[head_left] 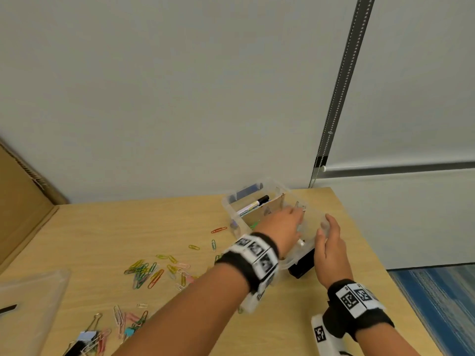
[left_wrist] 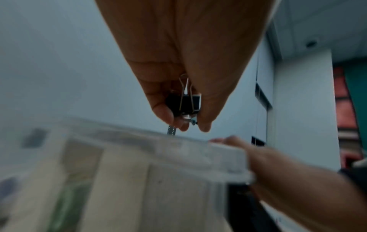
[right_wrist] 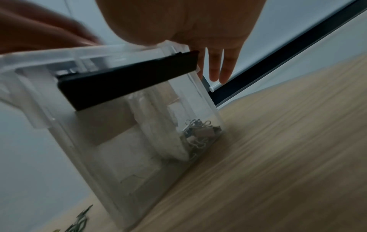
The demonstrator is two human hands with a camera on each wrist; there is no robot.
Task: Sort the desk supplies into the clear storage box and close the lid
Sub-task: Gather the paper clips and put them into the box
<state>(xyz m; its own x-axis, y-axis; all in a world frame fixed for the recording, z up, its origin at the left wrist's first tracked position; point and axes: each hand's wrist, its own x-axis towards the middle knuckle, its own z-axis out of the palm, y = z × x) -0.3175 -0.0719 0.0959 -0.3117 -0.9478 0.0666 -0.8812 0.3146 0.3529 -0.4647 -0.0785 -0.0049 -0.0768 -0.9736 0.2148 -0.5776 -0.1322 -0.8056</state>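
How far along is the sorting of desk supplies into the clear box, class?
Done: a white marker pen and binder clips lie in the clear plastic storage box. In hand: the left hand pinches a black binder clip above the box while the right hand steadies it. Left: coloured paper clips on the wooden desk; box not yet closed.

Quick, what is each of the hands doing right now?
Left hand: pinching a black metal binder clip.
Right hand: open, fingers straight against the clear plastic storage box.
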